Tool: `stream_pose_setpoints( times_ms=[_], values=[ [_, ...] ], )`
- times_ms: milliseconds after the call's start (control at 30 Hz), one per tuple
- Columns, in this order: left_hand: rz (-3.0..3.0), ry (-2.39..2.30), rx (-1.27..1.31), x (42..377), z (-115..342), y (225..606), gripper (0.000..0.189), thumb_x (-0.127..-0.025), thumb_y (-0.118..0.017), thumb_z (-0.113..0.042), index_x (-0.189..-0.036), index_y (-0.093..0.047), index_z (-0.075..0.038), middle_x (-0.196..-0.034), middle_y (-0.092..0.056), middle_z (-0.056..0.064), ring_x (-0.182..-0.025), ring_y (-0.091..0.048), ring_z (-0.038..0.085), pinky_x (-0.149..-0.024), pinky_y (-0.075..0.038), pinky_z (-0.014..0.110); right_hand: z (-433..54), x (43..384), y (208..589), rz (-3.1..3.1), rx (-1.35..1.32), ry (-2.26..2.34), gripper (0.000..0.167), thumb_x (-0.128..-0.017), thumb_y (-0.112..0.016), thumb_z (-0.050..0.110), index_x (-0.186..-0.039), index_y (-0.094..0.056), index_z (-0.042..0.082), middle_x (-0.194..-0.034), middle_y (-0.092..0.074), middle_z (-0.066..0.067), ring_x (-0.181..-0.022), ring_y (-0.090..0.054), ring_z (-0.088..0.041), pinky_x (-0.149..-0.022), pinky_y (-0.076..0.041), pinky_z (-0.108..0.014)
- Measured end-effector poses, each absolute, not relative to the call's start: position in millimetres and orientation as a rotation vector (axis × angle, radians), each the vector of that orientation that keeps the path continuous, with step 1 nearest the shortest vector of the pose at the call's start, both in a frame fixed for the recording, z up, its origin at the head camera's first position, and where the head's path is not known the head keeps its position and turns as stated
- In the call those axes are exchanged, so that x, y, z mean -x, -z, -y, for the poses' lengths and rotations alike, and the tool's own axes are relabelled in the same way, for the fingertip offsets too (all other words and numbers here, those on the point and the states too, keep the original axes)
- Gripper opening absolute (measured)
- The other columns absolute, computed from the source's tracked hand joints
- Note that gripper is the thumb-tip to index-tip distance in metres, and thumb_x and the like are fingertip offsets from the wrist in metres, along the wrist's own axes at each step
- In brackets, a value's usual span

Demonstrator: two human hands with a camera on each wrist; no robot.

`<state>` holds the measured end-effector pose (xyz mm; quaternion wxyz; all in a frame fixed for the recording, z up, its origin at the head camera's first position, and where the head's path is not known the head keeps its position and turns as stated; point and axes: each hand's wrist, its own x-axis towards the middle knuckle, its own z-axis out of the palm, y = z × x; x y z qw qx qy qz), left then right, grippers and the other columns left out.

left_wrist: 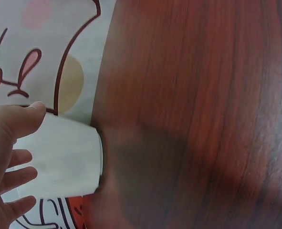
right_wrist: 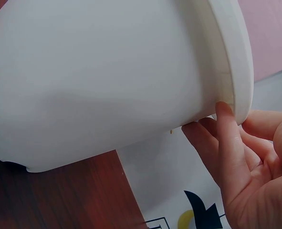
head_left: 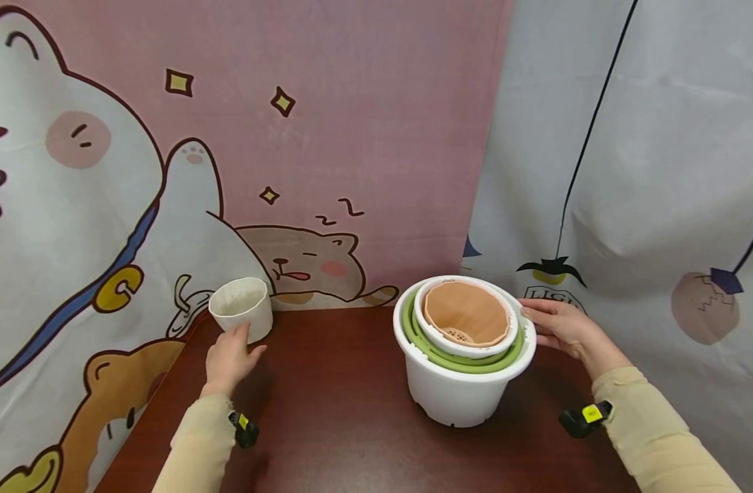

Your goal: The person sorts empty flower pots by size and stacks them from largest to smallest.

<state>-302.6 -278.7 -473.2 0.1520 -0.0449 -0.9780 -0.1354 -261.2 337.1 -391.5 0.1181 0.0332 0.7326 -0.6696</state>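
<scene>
A small white flowerpot (head_left: 262,316) stands at the back left of the table, its opening facing up. My left hand (head_left: 229,359) is right at its near side, fingers parted and thumb held out; the left wrist view shows them overlapping the pot wall (left_wrist: 67,155). On the right is a large white flowerpot (head_left: 456,394) with a green pot (head_left: 484,368), a smaller white pot (head_left: 468,352) and a terracotta-coloured pot (head_left: 465,307) nested inside. My right hand (head_left: 570,330) pinches the large pot's rim (right_wrist: 243,71) from its right side, thumb and fingers on either side of it.
The dark reddish wooden table (head_left: 327,397) ends at the back and left against printed cloth. Pink cartoon cloth (head_left: 376,137) hangs behind, and pale grey cloth (head_left: 660,171) hangs on the right. Each wrist carries a small black camera, as on the right sleeve (head_left: 576,422).
</scene>
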Motion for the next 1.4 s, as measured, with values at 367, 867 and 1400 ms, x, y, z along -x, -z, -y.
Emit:
stream_pose_setpoints(
  times_ms=[367, 867, 1400],
  values=[
    [2.718, 0.334, 0.078, 310.0, 295.2, 464.4, 0.06, -0.081, -0.08, -0.024, -0.123, -0.051, 0.006, -0.117, -0.055, 0.031, -0.102, -0.053, 0.052, -0.074, -0.045, 0.066, -335.6, 258.5, 388.5, -2.163, -0.119, 1.949, 0.064, -0.098, -0.064, 0.022, -0.147, -0.037, -0.008, -0.1, -0.069, 0.008, -0.087, -0.07, -0.01, -0.076, -0.058, -0.034],
    [2.761, 0.316, 0.113, 324.7, 295.9, 451.9, 0.086, -0.077, -0.083, -0.028, -0.142, -0.038, 0.007, -0.144, -0.036, 0.034, -0.128, -0.034, 0.053, -0.098, -0.03, 0.071, -335.4, 258.2, 389.6, -2.188, -0.111, 1.93, 0.068, -0.098, -0.063, 0.023, -0.149, -0.032, -0.008, -0.101, -0.068, 0.009, -0.087, -0.069, -0.009, -0.075, -0.058, -0.032],
    [2.878, 0.314, 0.133, 333.5, 294.5, 460.2, 0.097, -0.074, -0.085, -0.035, -0.144, -0.033, 0.008, -0.148, -0.031, 0.032, -0.136, -0.026, 0.05, -0.105, -0.018, 0.073, -335.4, 258.0, 388.8, -2.186, -0.115, 1.922, 0.066, -0.099, -0.063, 0.023, -0.149, -0.033, -0.008, -0.103, -0.069, 0.007, -0.087, -0.069, -0.01, -0.076, -0.058, -0.033]
  ],
)
